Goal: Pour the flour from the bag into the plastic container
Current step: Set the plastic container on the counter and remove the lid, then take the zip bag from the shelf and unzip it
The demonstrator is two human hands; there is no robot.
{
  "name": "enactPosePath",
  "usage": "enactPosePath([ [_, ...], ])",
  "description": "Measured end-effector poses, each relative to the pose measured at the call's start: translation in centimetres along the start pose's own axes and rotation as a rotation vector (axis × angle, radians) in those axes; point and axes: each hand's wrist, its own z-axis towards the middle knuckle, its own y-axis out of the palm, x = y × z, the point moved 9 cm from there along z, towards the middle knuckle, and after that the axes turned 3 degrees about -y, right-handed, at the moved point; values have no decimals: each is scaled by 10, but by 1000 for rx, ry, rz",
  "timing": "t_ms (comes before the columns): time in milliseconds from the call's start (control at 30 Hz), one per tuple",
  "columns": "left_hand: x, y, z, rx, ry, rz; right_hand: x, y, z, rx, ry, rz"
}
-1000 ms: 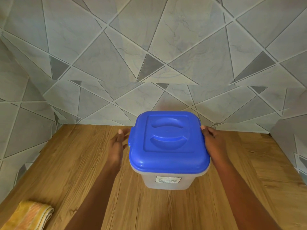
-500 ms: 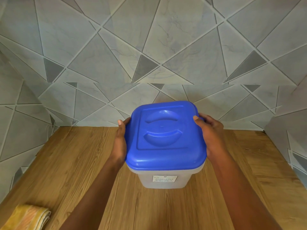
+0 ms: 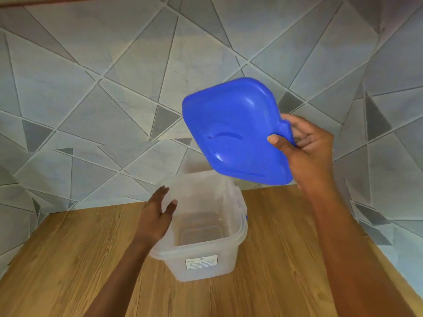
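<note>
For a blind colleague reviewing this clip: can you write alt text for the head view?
A right hand holds a blue lid tilted in the air above an open, empty clear plastic container on a wooden counter. The left hand rests against the container's left rim, tiled wall behind.

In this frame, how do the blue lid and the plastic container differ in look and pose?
The blue lid is opaque, while the plastic container is see-through and looks empty. The lid is held tilted in the air by the right hand; the container stands upright on the wooden counter with the left hand against its rim. The container carries a white label; the lid shows none. Both are squarish with rounded corners.
</note>
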Motion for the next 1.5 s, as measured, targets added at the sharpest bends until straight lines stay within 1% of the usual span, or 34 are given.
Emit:
enactPosePath([
  [100,5,5,0,-27,40,143,-6,-13,-11,-118,-190,-359],
  [200,4,4,-1,-16,43,210,26,-34,-39,-151,-339,-733],
  [267,1,3,-4,-6,18,232,63,-52,-62,-139,-320,-884],
  [333,-4,2,-8,-8,-7,255,106,-66,-84,-142,-232,-1042],
  [400,-8,3,-11,-21,-14,302,144,-73,-104,-172,-226,-1213],
  [500,-12,7,-16,-52,4,360,193,-76,-129,-298,-242,-1404],
  [600,-11,5,-17,-39,-1,380,218,-81,-152,-379,-221,-1501],
  [633,-10,5,-17,-33,-4,386,222,-83,-159,-387,-231,-1507],
  [700,-8,4,-19,-21,-11,390,235,-92,-173,-424,-173,-1501],
  [833,-6,3,-21,-5,-22,378,274,-126,-200,-491,52,-1533],
  [867,-5,3,-21,-3,-22,379,289,-136,-206,-535,130,-1523],
  [933,-6,3,-21,3,-28,377,317,-153,-222,-675,313,-1533],
  [1000,-5,1,-22,17,-42,352,327,-157,-232,-751,350,-1538],
  [1033,-5,0,-23,26,-45,340,329,-158,-233,-759,360,-1511],
  [1100,-3,0,-23,36,-49,324,326,-158,-233,-731,416,-1410],
  [1167,-4,0,-23,39,-46,318,320,-156,-230,-674,487,-1241],
  [1200,-4,-1,-23,43,-42,311,312,-152,-226,-628,491,-1147],
  [1267,-2,-4,-24,68,-25,276,284,-137,-211,-496,423,-968],
  [1367,6,-14,-31,159,-20,181,228,-101,-178,-306,328,-758],
  [1500,30,-32,-46,279,22,-13,156,-39,-128,-193,152,-506],
])
